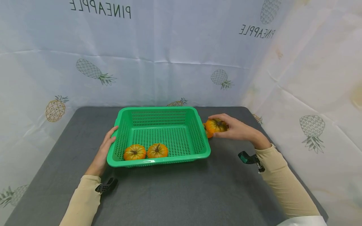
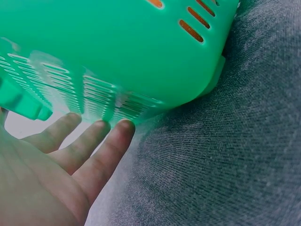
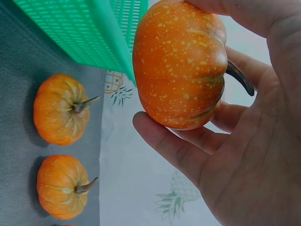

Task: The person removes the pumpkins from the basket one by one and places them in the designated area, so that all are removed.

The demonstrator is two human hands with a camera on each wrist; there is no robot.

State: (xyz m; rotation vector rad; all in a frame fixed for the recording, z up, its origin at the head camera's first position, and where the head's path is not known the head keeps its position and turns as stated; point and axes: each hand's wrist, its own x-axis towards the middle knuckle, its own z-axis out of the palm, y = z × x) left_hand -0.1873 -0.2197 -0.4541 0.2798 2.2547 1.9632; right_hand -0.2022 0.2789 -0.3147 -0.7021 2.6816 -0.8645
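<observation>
My left hand (image 1: 99, 158) holds the left rim of a green plastic basket (image 1: 159, 161), thumb and a finger over the top. In the left wrist view, other fingers (image 2: 103, 155) lie against its outer wall. Two small orange pumpkins, one on the left (image 1: 134, 153) and one on the right (image 1: 157, 151), sit inside along the near wall. Right of the basket, my right hand (image 1: 237, 129) grips another pumpkin (image 3: 181, 66) between thumb and fingers, its dark stem toward the palm. Two more pumpkins, the upper (image 3: 60, 109) and the lower (image 3: 61, 187), sit on the table in the right wrist view.
The grey table (image 1: 175, 191) carries the basket and loose pumpkins. A pineapple-print curtain (image 1: 181, 37) hangs behind and along the sides. A sliver of another orange thing shows at the bottom edge of the right wrist view.
</observation>
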